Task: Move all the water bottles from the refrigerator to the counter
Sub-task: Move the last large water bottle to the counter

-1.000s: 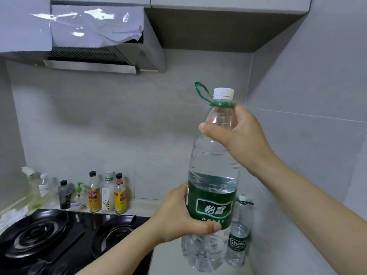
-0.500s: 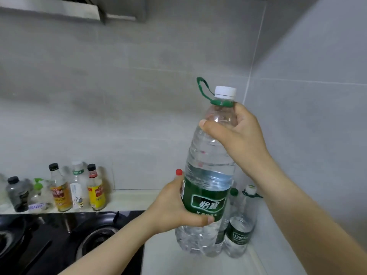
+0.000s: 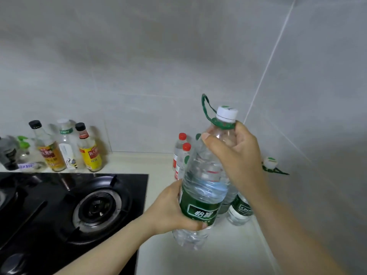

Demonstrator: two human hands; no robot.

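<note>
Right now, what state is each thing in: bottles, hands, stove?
Large clear green-labelled water bottle: capped, tilted, held off the counter.
Left hand: gripping its label.
Right hand: gripping its neck.
Two red-capped clear bottles: capped, upright on the cream counter.
Black gas stove: no flame visible.

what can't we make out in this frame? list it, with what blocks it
Head view only:
- Whether the large water bottle touches the counter: left hand and the clear base make it unclear.
- Small bottles behind it: red-capped bottles and green-label bottle are partly hidden by the bottle and right hand, so no count.
- Refrigerator: out of frame.
- Gas stove: cut off by the left edge.
- Condiment bottles: labels blurred.
</note>
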